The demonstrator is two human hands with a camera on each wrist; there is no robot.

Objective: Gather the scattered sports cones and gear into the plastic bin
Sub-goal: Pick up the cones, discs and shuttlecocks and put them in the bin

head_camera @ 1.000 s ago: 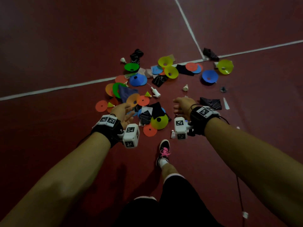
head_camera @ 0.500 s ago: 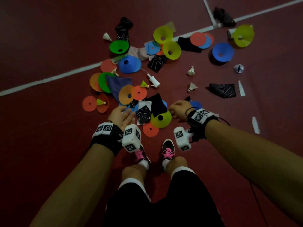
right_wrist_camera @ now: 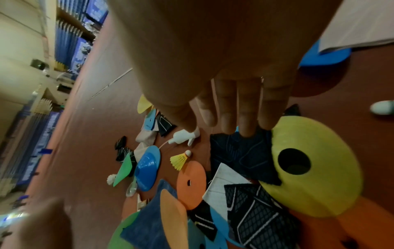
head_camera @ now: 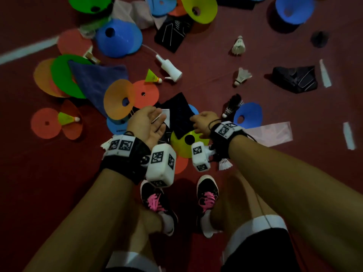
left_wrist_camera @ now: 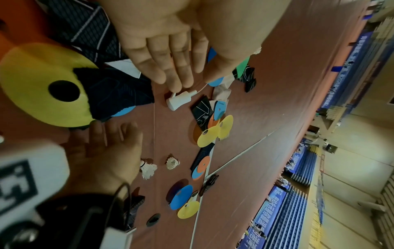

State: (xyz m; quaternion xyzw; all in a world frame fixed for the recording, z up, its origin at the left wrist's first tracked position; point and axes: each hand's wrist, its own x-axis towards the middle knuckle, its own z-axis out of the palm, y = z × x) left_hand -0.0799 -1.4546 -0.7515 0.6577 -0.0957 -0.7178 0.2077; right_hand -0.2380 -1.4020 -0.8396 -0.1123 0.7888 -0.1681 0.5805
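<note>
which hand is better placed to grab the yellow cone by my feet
Right, probably. The right hand hangs at the yellow cone's far rim, fingertips over the dark cloth lying across it. The left hand is open, palm up, farther left over the pile.

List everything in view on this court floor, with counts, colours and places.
Yellow cones: two, one between the hands, one at the top.
Green cones: two, left and top left.
Blue cones: at least four, spread across.
Orange discs: several, mostly left.
Shuttlecocks: six; three white, two yellow-green, one black; scattered.
White handle with cord: one, centre.
Dark cloths: several, black patterned, one blue, among the cones.
Plastic bin: none in view.
Shoes: two, black, pink laces, bottom.
Left hand: open, over the pile.
Right hand: open, fingers at a dark cloth.
</note>
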